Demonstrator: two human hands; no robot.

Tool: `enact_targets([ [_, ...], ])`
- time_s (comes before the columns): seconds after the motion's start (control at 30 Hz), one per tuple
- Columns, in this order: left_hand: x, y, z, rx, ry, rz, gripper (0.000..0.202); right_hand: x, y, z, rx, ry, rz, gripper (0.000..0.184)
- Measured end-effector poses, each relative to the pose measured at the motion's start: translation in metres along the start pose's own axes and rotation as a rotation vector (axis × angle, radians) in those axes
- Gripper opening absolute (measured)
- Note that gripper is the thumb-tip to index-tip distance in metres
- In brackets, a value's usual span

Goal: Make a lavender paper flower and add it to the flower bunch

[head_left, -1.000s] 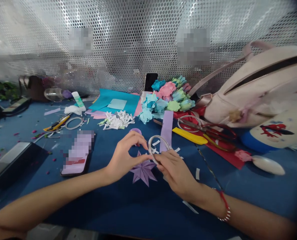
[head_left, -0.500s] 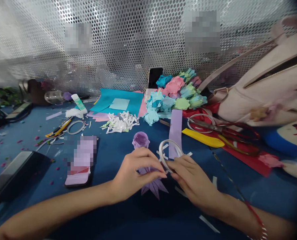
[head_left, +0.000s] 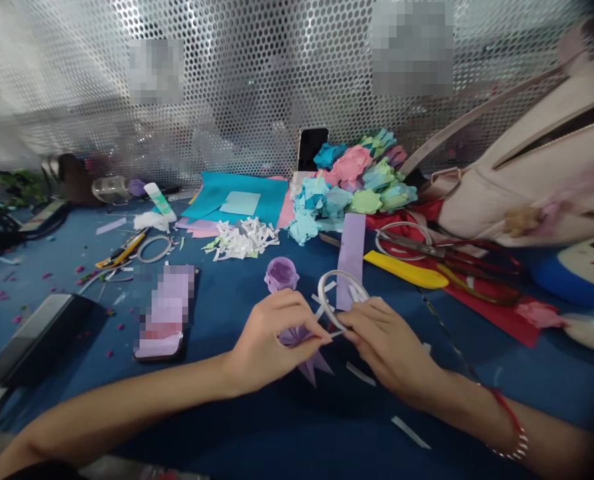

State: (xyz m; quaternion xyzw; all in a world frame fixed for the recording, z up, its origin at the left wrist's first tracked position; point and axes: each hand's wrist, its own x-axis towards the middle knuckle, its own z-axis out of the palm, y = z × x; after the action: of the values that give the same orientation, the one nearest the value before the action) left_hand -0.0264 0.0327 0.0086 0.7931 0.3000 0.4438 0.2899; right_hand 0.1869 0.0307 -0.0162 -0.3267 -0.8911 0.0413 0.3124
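My right hand [head_left: 391, 343] grips a narrow white roll of tape [head_left: 321, 297], its ring standing up above the fingers. Thumb and forefinger of my left hand [head_left: 271, 340] are pinched at the tape's end, a short pale length of which spans the gap to the roll. Behind and below the left hand is a purple paper flower [head_left: 281, 275], with a round cup at the top and pointed petals at the bottom; its middle is hidden by the hand. A purple paper strip [head_left: 351, 257] lies flat beyond the roll.
White paper scraps [head_left: 247, 240], blue paper sheets [head_left: 271, 197] and a heap of paper flowers [head_left: 357, 177] lie at the back. Scissors [head_left: 457, 257] and a yellow cutter [head_left: 407, 269] are on the right. A phone [head_left: 169, 310] lies left; a pink bag [head_left: 521, 160] stands right.
The left fingertips and the roll have drawn slightly apart, so a short length of tape now shows between them. The whole view has shifted a little.
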Motion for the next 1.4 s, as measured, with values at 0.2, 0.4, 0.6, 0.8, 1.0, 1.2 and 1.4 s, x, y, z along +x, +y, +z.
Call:
enact_targets([
  [0.2, -0.002, 0.008, -0.002, 0.153, 0.024, 0.264, 0.011, -0.002, -0.003, -0.009, 0.208, 0.022, 0.01, 0.024],
  [0.4, -0.003, 0.019, -0.006, 0.18, 0.004, 0.404, 0.013, -0.002, -0.007, -0.015, 0.31, 0.098, -0.048, 0.027],
  [0.6, 0.001, 0.023, -0.011, -0.124, 0.036, 0.045, 0.014, 0.003, -0.022, -0.021, 0.405, 0.107, 0.165, 0.042],
  [0.8, 0.005, 0.026, -0.014, 0.021, 0.04, 0.244, 0.01, 0.003, -0.031, -0.021, 0.482, 0.125, 0.244, 0.046],
  [1.0, -0.002, 0.048, -0.029, 0.276, 0.059, 0.819, 0.017, 0.004, 0.019, -0.018, 0.587, 0.497, 0.417, 0.042],
  [1.2, -0.017, 0.028, -0.021, -0.114, 0.21, -0.039, 0.013, 0.006, 0.029, -0.02, 0.013, 0.188, 0.188, 0.027],
  [1.4, -0.019, 0.004, -0.01, -0.234, 0.179, -0.304, 0.016, 0.008, 0.014, -0.014, 0.108, 0.152, 0.179, 0.016],
])
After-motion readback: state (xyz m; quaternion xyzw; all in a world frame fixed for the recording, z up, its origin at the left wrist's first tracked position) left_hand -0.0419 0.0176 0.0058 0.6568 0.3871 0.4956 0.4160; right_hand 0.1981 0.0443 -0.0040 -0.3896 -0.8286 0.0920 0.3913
